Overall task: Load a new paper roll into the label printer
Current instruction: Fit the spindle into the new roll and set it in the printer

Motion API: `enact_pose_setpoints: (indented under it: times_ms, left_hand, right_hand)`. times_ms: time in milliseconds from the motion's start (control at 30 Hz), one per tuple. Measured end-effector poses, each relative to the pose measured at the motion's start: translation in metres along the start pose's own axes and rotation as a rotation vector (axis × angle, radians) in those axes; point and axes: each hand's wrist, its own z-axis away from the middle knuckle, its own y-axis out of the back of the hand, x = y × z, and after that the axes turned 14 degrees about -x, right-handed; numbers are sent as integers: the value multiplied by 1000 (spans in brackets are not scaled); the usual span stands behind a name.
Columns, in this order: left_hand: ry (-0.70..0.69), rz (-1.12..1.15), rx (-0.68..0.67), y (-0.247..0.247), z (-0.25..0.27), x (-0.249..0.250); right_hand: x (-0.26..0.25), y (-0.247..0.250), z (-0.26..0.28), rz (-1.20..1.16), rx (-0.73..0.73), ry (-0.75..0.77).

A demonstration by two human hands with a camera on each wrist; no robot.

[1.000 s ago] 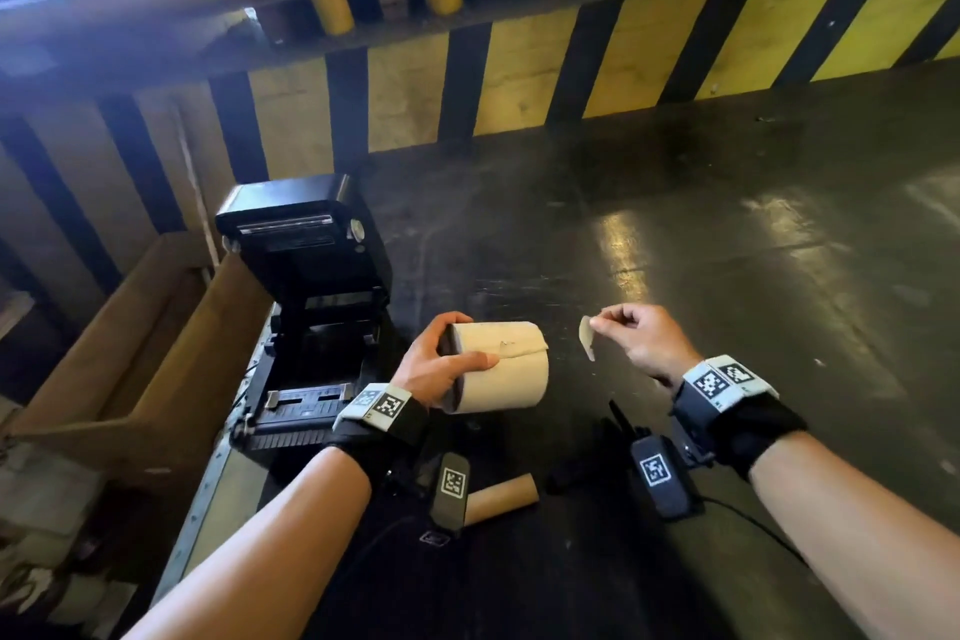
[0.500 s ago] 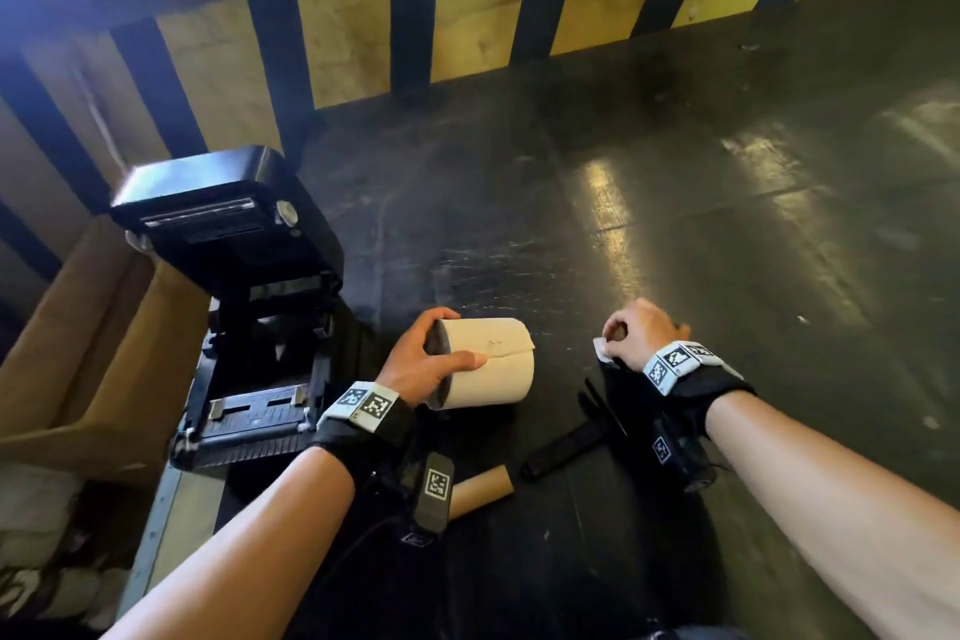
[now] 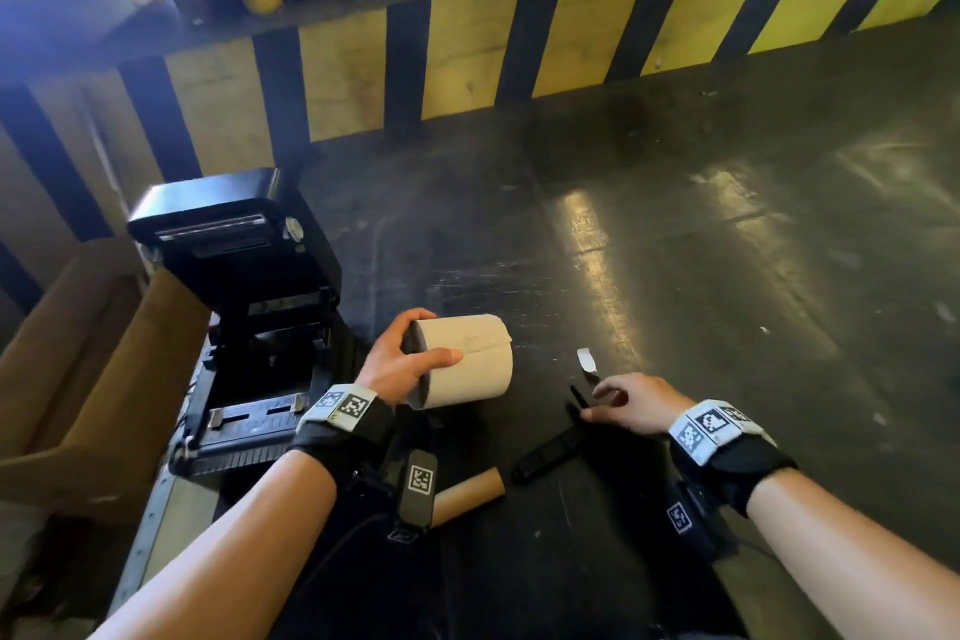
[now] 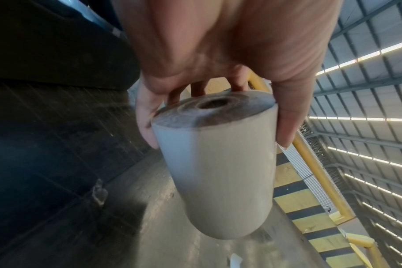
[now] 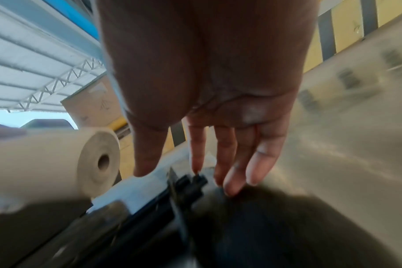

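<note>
Roll in my left hand point(image 3: 400, 363), printer point(image 3: 244, 307) open.
My left grips the roll point(image 3: 465, 361); right hand point(image 3: 631, 408) released, fingers loose above the desk point(image 3: 727, 276).

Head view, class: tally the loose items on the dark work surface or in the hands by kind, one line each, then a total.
Full paper roll, gripped by the left hand: 1
Empty cardboard core: 1
Label printer, lid open: 1
Black spindle bar: 1
Small white paper scrap, beyond the open right hand: 1
Total: 5
</note>
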Motion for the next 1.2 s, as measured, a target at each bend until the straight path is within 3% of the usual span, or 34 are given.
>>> enact_pose_setpoints:
  times_ms: [367, 567, 733, 966, 1200]
  left_hand:
    - [-123, 71, 60, 15, 49, 15]
    - [-170, 206, 32, 32, 68, 23]
    - [-283, 385, -48, 38, 78, 35]
    - [-378, 465, -91, 43, 93, 48]
    - [-422, 518, -72, 50, 100, 53]
  right_hand:
    - [15, -26, 12, -152, 164, 33]
    - [4, 20, 57, -243, 462, 193]
    - [-37, 48, 77, -476, 630, 429]
    - [-89, 52, 75, -643, 624, 617]
    - [-105, 50, 74, -608, 579, 665]
